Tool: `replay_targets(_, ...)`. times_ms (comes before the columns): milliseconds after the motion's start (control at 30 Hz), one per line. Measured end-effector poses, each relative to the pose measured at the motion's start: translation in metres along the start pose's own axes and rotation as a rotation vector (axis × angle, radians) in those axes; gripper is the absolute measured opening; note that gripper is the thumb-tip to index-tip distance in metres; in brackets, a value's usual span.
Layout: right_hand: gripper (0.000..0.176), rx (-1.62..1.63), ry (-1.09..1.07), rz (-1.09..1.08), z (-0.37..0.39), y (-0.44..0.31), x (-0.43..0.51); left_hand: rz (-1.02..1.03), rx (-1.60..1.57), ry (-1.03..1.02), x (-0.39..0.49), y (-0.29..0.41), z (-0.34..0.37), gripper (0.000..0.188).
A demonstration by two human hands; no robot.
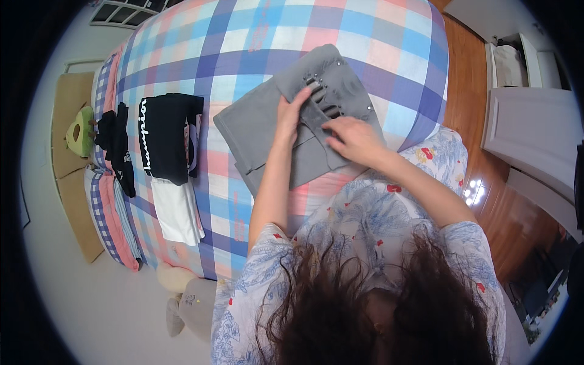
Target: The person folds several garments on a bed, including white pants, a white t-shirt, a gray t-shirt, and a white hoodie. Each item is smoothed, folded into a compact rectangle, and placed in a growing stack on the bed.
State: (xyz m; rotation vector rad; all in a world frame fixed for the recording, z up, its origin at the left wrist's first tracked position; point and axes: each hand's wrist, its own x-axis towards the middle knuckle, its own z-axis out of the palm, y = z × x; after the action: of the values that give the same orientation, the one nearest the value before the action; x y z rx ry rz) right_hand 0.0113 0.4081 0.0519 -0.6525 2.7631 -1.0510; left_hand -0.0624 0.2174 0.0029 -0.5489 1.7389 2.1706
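On the plaid bedsheet [178,73] before me lies a folded grey garment [251,118], with metal studs and dark and light striped patches near its upper right. My left hand [292,112] rests on the garment's middle, thumb and fingers spread over the edge of a fold beside the striped patches. At the right, my right hand [353,139] touches the fold's lower edge with bent fingertips; whether it pinches the cloth I cannot tell. Further left on the bed are a folded black garment with white lettering [164,137] and a folded white garment [178,210] that adjoins its lower end.
A crumpled black garment [116,146] and a green avocado plush toy [80,132] lie towards the headboard [70,169]. Below the bed's left part is a grey plush toy [198,303]. White cabinets [534,123] stand at the right, across the wooden floor [467,91].
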Motion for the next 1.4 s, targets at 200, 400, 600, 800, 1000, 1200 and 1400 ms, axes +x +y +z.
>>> replay_targets(200,0.059,-0.317,-0.068,0.012,-0.007,0.026,-0.037,0.074,0.27,0.34,0.023,-0.023,-0.014,0.043)
replay_targets(400,0.063,0.241,0.346,0.365,-0.004,0.039,-0.048,0.02,0.338,0.34,0.028,-0.006,-0.057,0.051)
replay_targets(600,0.074,0.661,0.003,0.819,0.012,0.061,-0.039,0.407,1.116,-0.044,0.076,0.061,-0.056,0.067)
replay_targets(800,0.075,0.222,0.025,0.65,-0.059,0.088,0.017,-0.11,0.866,-0.323,0.078,0.102,-0.047,0.058)
replay_targets(1000,0.076,0.15,0.362,0.524,-0.155,0.194,0.107,0.006,0.655,-0.1,0.083,0.07,0.005,0.054)
replay_targets(1200,0.079,0.696,0.481,0.842,-0.083,0.208,0.037,0.225,0.721,0.161,0.094,0.029,-0.01,0.057)
replay_targets(1400,0.058,0.731,0.079,0.81,-0.047,0.107,-0.039,0.294,0.837,0.056,0.019,0.01,-0.038,0.033)
